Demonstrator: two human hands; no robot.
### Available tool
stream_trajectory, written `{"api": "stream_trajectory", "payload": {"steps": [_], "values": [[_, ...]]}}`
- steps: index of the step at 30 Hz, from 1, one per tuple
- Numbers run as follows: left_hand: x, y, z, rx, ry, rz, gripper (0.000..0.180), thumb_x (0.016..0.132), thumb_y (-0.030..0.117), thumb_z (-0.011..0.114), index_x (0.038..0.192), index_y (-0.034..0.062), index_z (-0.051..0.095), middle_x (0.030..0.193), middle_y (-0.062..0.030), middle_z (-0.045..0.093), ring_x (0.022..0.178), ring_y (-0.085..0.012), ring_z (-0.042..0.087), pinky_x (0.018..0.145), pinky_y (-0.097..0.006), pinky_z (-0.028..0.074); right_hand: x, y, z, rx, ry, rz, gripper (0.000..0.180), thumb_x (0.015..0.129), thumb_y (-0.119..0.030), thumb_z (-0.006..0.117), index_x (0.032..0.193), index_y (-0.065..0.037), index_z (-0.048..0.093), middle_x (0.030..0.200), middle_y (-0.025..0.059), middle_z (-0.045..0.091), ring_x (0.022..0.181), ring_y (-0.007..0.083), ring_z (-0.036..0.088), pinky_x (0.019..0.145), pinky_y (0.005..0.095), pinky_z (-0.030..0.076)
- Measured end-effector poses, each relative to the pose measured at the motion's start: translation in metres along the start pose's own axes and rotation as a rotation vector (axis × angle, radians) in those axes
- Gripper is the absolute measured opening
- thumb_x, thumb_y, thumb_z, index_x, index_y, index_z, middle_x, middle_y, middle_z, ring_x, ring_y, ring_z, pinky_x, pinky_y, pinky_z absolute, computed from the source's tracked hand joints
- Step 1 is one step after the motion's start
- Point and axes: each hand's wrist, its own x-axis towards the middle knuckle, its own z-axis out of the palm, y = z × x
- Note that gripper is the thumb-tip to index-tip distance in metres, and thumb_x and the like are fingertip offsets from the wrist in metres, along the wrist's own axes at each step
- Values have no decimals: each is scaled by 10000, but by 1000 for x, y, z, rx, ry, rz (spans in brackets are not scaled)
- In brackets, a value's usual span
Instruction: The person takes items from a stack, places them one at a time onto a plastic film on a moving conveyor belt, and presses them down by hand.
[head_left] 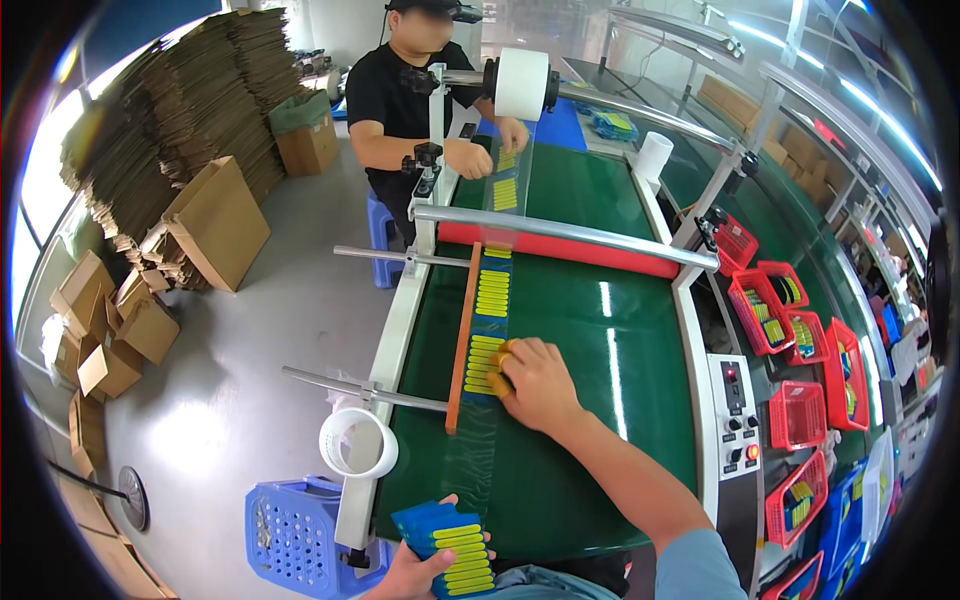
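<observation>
My right hand (535, 382), with orange finger covers, presses on a row of small yellow strips (487, 355) lying on a clear film band (492, 290) that runs along the green conveyor belt (570, 330). My left hand (410, 575) holds a blue card (447, 545) loaded with several yellow strips near the belt's near end. An orange guide bar (462, 340) lies just left of the film.
A person in black (400, 100) stands at the far end handling strips under a white film roll (521, 83). A red roller (560, 248) and metal bar cross the belt. Red baskets (780, 310) sit right, a blue crate (290, 530) and cardboard stacks (190, 110) left.
</observation>
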Motion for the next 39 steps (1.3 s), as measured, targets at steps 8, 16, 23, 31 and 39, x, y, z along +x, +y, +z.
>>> {"api": "stream_trajectory", "payload": {"steps": [8, 16, 23, 31, 39], "values": [[8, -1, 6, 33, -76, -26, 870, 943, 225, 735, 1620, 182, 190, 1297, -168, 623, 1084, -312, 681, 878, -484, 598, -7, -1, -2, -85, -107, -26, 377, 911, -310, 689, 1160, -30, 647, 1225, 141, 589, 1282, 304, 506, 1024, 426, 400], [16, -1, -11, -42, -52, -84, 878, 930, 173, 740, 1603, 189, 177, 1313, -216, 583, 1187, -405, 629, 1007, -590, 506, -29, -44, -55, 546, -113, 279, 513, 873, -219, 764, 1295, -4, 565, 1133, 129, 635, 1017, 254, 654, 853, 361, 516], [20, -6, -21, 19, 0, 30, 919, 895, 160, 787, 1597, 136, 195, 1341, -169, 585, 1242, -302, 602, 1054, -543, 482, -75, -108, -84, 1058, -592, 486, 806, 817, -135, 860, 1444, 2, 372, 1046, 81, 663, 767, 119, 675, 655, 255, 565], [3, 14, 6, -43, 28, 46, 877, 918, 163, 763, 1594, 142, 205, 1323, -192, 599, 1205, -328, 622, 1033, -535, 503, -46, -51, -40, 1167, -183, 636, 714, 847, 19, 761, 1446, -30, 376, 905, 65, 641, 787, 132, 660, 707, 304, 571], [0, -15, 4, 89, 41, -23, 887, 908, 242, 773, 1599, 196, 220, 1267, -175, 619, 1098, -332, 663, 901, -550, 569, -14, -26, 1, 245, -43, 367, 675, 811, -77, 778, 1397, -2, 451, 1046, 154, 596, 876, 290, 636, 717, 387, 538]]}}
